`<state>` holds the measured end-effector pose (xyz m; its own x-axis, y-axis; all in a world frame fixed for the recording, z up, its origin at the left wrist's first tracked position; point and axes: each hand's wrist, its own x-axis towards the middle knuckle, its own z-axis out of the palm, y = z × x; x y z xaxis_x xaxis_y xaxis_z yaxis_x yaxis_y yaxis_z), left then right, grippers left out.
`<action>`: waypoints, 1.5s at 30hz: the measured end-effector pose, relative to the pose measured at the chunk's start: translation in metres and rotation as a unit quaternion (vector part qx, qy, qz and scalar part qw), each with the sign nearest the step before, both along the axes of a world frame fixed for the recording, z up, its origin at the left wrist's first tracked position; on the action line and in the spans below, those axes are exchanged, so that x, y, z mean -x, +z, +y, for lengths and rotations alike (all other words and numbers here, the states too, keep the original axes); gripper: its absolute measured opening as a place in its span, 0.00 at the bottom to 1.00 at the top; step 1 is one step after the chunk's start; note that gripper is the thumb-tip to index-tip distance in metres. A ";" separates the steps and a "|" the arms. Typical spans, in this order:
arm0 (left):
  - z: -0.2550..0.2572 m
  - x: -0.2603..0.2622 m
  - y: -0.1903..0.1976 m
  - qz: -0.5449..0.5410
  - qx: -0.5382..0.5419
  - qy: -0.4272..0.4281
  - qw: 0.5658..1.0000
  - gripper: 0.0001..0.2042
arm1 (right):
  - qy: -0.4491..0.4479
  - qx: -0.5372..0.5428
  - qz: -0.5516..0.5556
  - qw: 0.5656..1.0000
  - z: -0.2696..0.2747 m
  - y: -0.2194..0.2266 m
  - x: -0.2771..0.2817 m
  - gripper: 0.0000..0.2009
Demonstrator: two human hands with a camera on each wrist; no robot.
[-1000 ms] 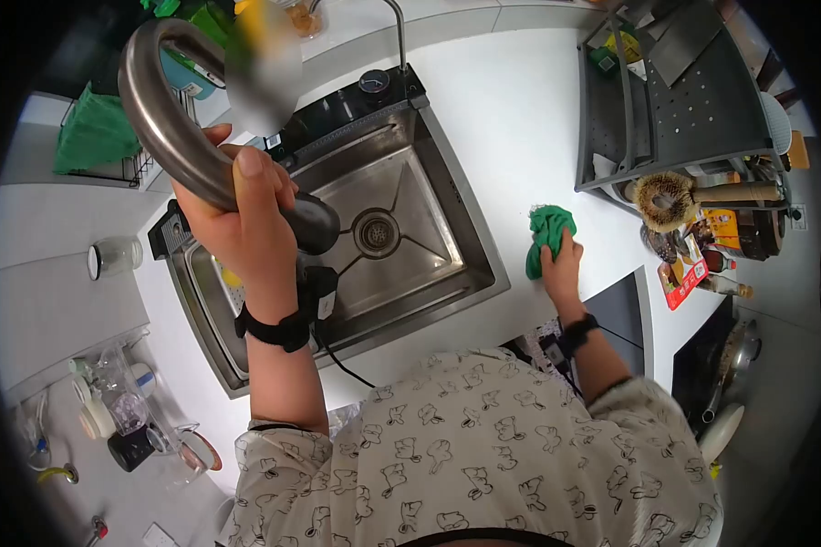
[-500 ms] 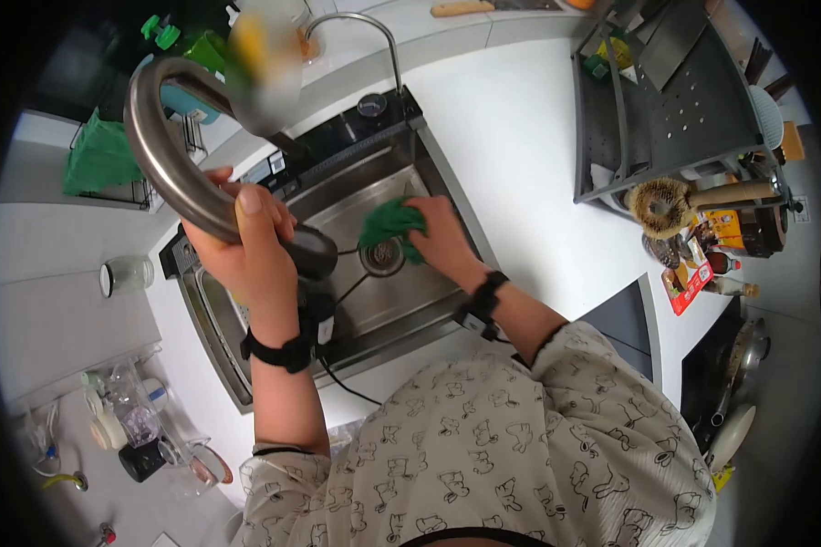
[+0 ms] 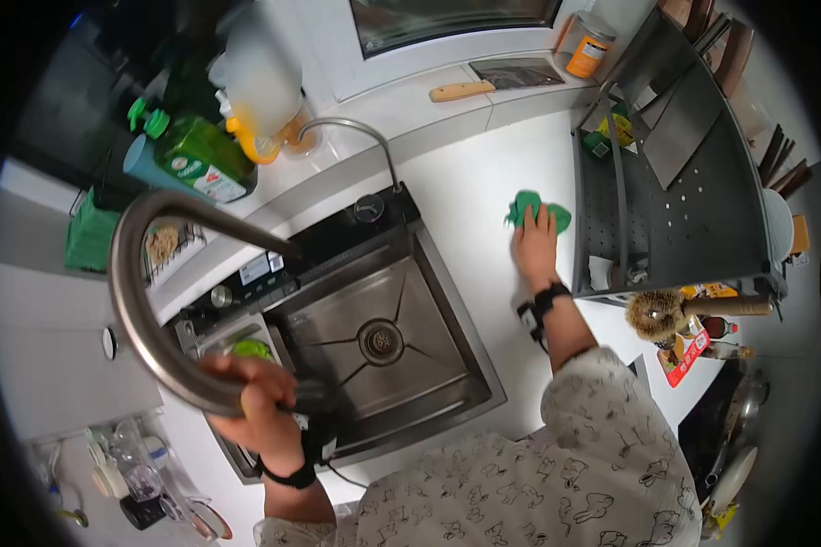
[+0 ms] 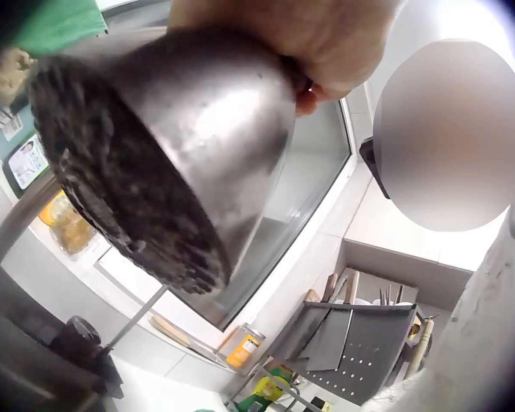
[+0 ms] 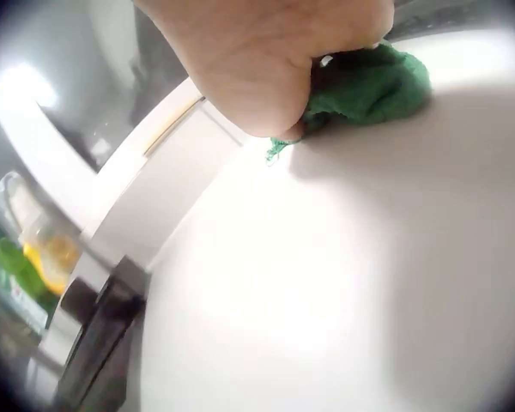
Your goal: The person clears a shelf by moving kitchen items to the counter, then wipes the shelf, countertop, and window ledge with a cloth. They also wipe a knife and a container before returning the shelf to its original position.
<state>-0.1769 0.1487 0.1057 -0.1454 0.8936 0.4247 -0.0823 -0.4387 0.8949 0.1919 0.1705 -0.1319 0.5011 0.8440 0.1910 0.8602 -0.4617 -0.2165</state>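
Observation:
My left hand grips the end of the curved metal faucet, thumb along the top of the neck, over the near left part of the sink. The dark underside of its spray head fills much of the left wrist view. On the white counter right of the sink, my right hand holds a bunched green cloth down against the surface. In the right wrist view the cloth bulges out from under the palm, and most fingers are hidden.
A dark metal rack borders the counter on the right, with a bristle brush at its near end. A wooden-handled knife lies on the back ledge. Left of it stand a green soap bottle and a thin second tap.
My right hand has carried the green cloth from the counter into the sink, then back out to the counter, farther back. The left hand keeps its grip on the faucet. The head view has tilted up.

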 end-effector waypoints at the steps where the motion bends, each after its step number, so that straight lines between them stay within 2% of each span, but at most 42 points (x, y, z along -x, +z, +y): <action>1: 0.000 -0.001 -0.001 -0.008 -0.005 0.014 1.000 0.21 | -0.038 0.017 0.022 0.999 0.025 0.009 -0.011 0.23; 3: 0.000 -0.004 0.003 -0.002 0.021 0.051 0.998 0.26 | -0.076 -0.005 -0.032 0.997 0.070 0.001 -0.043 0.22; 7: 0.000 -0.006 0.002 0.037 -0.011 0.048 0.998 0.22 | -0.173 0.014 0.059 0.983 0.168 0.020 -0.107 0.18; 9: 0.002 -0.017 0.002 0.072 -0.024 0.131 0.989 0.20 | -0.179 0.017 0.048 0.983 0.197 0.020 -0.104 0.16; 10: 0.006 0.001 0.002 0.035 -0.061 -0.081 0.994 0.17 | -0.186 0.025 0.034 0.982 0.202 0.013 -0.100 0.15; 11: 0.010 0.003 0.000 0.014 -0.073 -0.122 0.990 0.16 | -0.157 -0.018 0.004 0.987 0.199 0.007 -0.091 0.13; 14: 0.011 -0.009 -0.003 0.051 -0.120 -0.051 0.990 0.16 | -0.052 -0.063 -0.009 0.997 0.185 0.002 -0.047 0.13; 17: 0.015 -0.014 -0.003 0.005 -0.111 -0.074 0.991 0.17 | 0.083 -0.158 -0.019 0.984 0.179 -0.010 -0.006 0.12; 18: 0.011 -0.013 -0.005 0.018 -0.110 -0.054 0.992 0.16 | 0.078 -0.161 -0.016 0.984 0.175 -0.010 -0.007 0.12; 19: 0.010 -0.015 -0.003 0.022 -0.116 -0.060 0.991 0.16 | 0.123 -0.162 -0.006 0.979 0.174 -0.010 -0.009 0.11; 20: 0.009 -0.016 -0.001 0.048 -0.086 0.012 0.995 0.16 | 0.167 -0.162 0.003 0.973 0.174 -0.009 -0.010 0.11; 21: 0.008 -0.018 0.002 0.073 -0.056 0.087 0.992 0.17 | 0.153 -0.126 -0.024 0.980 0.175 -0.006 -0.024 0.10; 22: 0.006 -0.025 0.005 0.071 -0.039 0.114 0.990 0.17 | 0.141 -0.088 -0.051 0.985 0.177 -0.004 -0.046 0.10; 23: 0.006 -0.019 0.004 0.074 -0.043 0.117 0.989 0.17 | 0.086 -0.076 -0.070 0.991 0.178 -0.006 -0.071 0.10; 24: 0.008 -0.011 0.001 0.049 -0.067 0.016 0.996 0.15 | 0.054 -0.087 -0.080 0.992 0.178 -0.009 -0.098 0.09; 25: 0.009 -0.005 -0.001 0.024 -0.089 -0.085 0.992 0.15 | -0.036 -0.056 -0.065 0.996 0.177 0.000 -0.110 0.11; 27: 0.011 -0.005 -0.001 0.019 -0.093 -0.080 0.992 0.15 | -0.101 -0.086 0.025 0.991 0.184 0.008 -0.116 0.14; 29: 0.013 -0.004 0.001 0.018 -0.090 -0.113 0.989 0.15 | -0.094 -0.086 -0.035 0.991 0.194 -0.006 -0.097 0.14; 32: 0.012 0.000 -0.002 0.015 -0.086 -0.115 0.990 0.16 | 0.048 -0.135 -0.026 0.989 0.191 -0.022 -0.058 0.16; 33: 0.012 -0.001 -0.003 0.015 -0.094 -0.118 0.988 0.16 | 0.133 -0.169 -0.018 0.976 0.189 -0.028 -0.038 0.16; 34: 0.013 -0.002 -0.003 0.012 -0.093 -0.118 0.989 0.16 | 0.175 -0.212 -0.012 0.962 0.188 -0.037 -0.015 0.15; 36: 0.013 -0.007 0.000 0.022 -0.092 -0.103 0.990 0.16 | 0.252 -0.166 0.076 0.950 0.173 -0.020 0.030 0.15; 37: 0.013 -0.007 0.000 0.023 -0.094 -0.107 0.990 0.16 | 0.300 -0.163 0.123 0.932 0.165 -0.015 0.041 0.19; 39: 0.011 -0.004 -0.001 0.016 -0.087 -0.097 0.991 0.16 | 0.368 -0.132 0.141 0.910 0.162 -0.006 0.025 0.19; 41: 0.012 -0.001 0.000 0.005 -0.083 -0.111 0.990 0.16 | 0.297 -0.129 0.087 0.942 0.171 -0.022 -0.014 0.16; 43: 0.013 0.002 -0.001 -0.011 -0.080 -0.110 0.991 0.16 | 0.121 -0.123 0.051 0.984 0.170 -0.002 -0.027 0.16; 45: 0.014 0.003 0.002 -0.021 -0.069 -0.153 0.986 0.17 | 0.105 -0.114 0.048 0.987 0.174 0.003 -0.016 0.16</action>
<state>-0.1800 0.1632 0.1073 0.1020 0.8328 0.5440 -0.2655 -0.5043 0.8217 0.2077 0.3447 -0.1286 0.3453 0.8714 0.3485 0.9018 -0.2053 -0.3802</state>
